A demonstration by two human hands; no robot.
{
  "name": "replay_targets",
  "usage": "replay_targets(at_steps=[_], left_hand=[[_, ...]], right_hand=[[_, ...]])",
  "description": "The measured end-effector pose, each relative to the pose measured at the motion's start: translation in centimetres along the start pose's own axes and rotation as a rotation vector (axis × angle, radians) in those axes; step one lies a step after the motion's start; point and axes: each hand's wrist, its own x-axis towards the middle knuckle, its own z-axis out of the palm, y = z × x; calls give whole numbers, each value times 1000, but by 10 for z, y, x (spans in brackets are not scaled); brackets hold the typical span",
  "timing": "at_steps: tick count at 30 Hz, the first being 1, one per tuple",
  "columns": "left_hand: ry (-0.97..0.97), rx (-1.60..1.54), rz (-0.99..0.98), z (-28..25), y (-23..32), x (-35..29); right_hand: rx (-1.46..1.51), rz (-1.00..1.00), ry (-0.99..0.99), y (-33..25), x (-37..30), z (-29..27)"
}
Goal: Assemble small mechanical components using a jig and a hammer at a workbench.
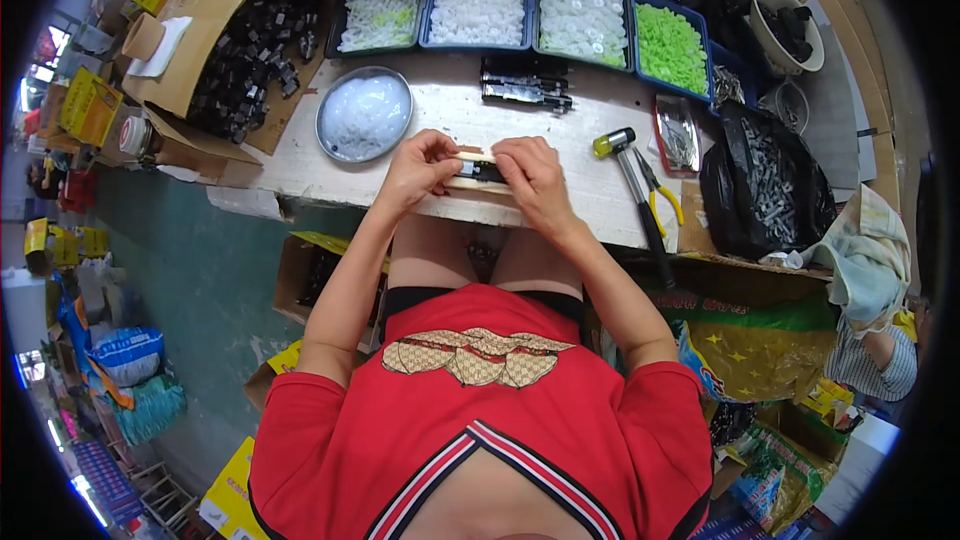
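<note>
At the near edge of the white table [300, 178], both hands work at a light wooden block [478, 184]. A small black part with a silver-coloured section [484, 171] lies along the block. My left hand [415, 175] is closed at its left end, thumb and fingers pinched on the silver-coloured section. My right hand [537, 178] bends over the right end, fingers pressed on the black part and partly hiding it. Just beyond the hands, several similar long black-and-metal parts [525, 92] lie side by side.
A round tray of whitish pieces [322, 130] stands left, beside a carton of black parts [225, 10]. Blue bins [428, 20] hold white and green pieces behind. At right are a hammer [640, 190], yellow-handled pliers [662, 195] and a black bag of metal parts [722, 175].
</note>
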Motion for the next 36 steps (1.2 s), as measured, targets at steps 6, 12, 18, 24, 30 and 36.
replay_targets(at_steps=[6,12,18,24,30,36], left_hand=[[-55,666,264,-11,45,38],[270,1019,425,-1,104,129],[253,1286,470,-5,98,177],[223,1063,482,-18,99,183],[206,540,223,-23,105,172],[241,502,250,-26,94,179]], right_hand=[[-467,62,204,47,18,-120],[-1006,493,-78,92,-12,-195],[-1070,608,-152,95,3,-181],[-1014,571,-118,95,2,-185],[-883,485,-10,99,-9,-189],[-879,487,2,102,-13,-188]])
